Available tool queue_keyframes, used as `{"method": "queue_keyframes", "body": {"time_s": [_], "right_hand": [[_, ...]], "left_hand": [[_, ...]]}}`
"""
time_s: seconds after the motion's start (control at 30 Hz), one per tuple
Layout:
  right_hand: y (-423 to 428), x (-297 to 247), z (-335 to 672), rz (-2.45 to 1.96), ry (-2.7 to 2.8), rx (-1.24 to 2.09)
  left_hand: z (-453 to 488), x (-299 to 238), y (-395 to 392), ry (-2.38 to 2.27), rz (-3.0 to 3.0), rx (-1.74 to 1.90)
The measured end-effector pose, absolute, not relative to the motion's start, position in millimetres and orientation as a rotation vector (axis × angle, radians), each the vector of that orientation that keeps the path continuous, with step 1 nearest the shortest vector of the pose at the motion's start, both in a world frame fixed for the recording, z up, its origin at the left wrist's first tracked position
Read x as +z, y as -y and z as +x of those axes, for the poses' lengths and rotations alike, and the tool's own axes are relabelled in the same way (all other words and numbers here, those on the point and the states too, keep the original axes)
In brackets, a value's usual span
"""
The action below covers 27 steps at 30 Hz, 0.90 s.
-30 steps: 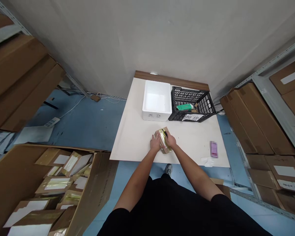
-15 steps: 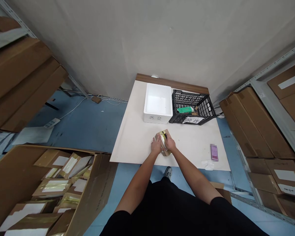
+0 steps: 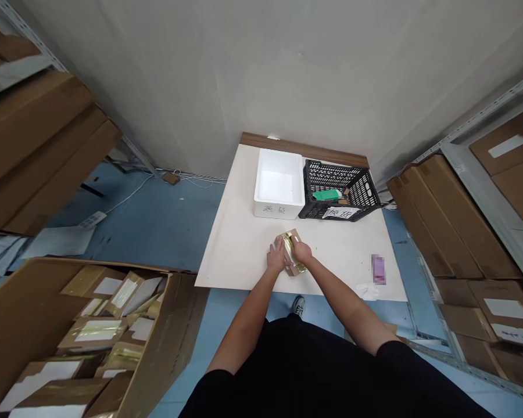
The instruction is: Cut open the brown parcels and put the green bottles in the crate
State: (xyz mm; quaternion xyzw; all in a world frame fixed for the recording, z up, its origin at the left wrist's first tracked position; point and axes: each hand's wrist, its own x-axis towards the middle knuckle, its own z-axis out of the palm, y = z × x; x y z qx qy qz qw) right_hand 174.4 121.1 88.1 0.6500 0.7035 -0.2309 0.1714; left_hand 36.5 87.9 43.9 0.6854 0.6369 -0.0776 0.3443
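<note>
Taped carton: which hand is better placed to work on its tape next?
Probably the right hand: its fingers reach the tape, while the left hand rests along the carton's left side.

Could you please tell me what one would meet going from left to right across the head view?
Large open carton, left hand, small taped box, right hand, black crate, blurred purple item, brown cartons at right.

Classifiable as a storeroom or parcel-handling workroom. Identifiable by metal shelving (image 3: 469,168) and stacked cartons (image 3: 440,215) at right of frame, an open carton (image 3: 169,325) of taped, labelled parcels (image 3: 98,329) at lower left, and a hand-marked white box (image 3: 265,208) beside a black crate (image 3: 310,200) on the central worktop (image 3: 235,244).
</note>
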Motion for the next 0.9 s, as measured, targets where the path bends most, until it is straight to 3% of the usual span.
{"method": "queue_keyframes", "body": {"time_s": [0.43, 0.9], "right_hand": [[-105, 103, 179, 1.801, -1.874, -0.714], [-26, 112, 237, 1.804, -1.709, -0.98]], "left_hand": [[33, 50, -88, -1.668, 1.715, -0.184], [29, 47, -86, -1.708, 1.769, -0.122]]}}
